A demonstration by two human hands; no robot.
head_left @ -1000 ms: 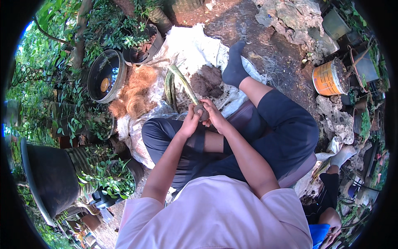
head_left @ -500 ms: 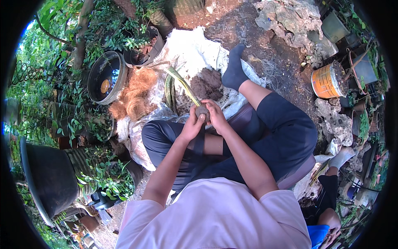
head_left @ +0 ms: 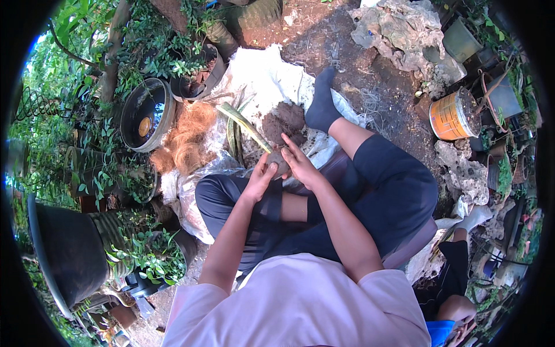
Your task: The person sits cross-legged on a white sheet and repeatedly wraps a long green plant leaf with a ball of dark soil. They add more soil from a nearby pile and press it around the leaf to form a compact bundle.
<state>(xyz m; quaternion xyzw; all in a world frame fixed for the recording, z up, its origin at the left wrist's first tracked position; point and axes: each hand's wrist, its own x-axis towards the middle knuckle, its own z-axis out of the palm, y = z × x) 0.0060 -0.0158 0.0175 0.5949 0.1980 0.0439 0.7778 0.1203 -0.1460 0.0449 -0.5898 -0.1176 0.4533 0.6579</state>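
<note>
Between my hands, above my crossed legs, is a ball of brown soil (head_left: pixel 278 163) around the base of a plant cutting. Its long green leaf with yellowish edges (head_left: pixel 245 128) slants away to the far left. My left hand (head_left: pixel 261 178) is closed around the ball's left side, thumb on top. On the other side, my right hand (head_left: pixel 302 168) lies against the ball with its fingers stretched out. Beyond them, a mound of dark wet soil (head_left: pixel 283 122) rests on a white sack (head_left: pixel 260 72). Another long leaf (head_left: pixel 232 141) lies on the sack left of the mound.
Brown coir fibre (head_left: pixel 188 136) is heaped on the left, beside a black basin (head_left: pixel 151 118). Potted plants crowd the left side. An orange bucket (head_left: pixel 452 117) and rough rocks (head_left: pixel 404 37) stand at right. Another person's hand and leg (head_left: pixel 457 289) show at lower right.
My right hand's fingers have straightened and opened away from the soil ball, where they were curled around it. The ball and leaf have shifted slightly left and nearer to me.
</note>
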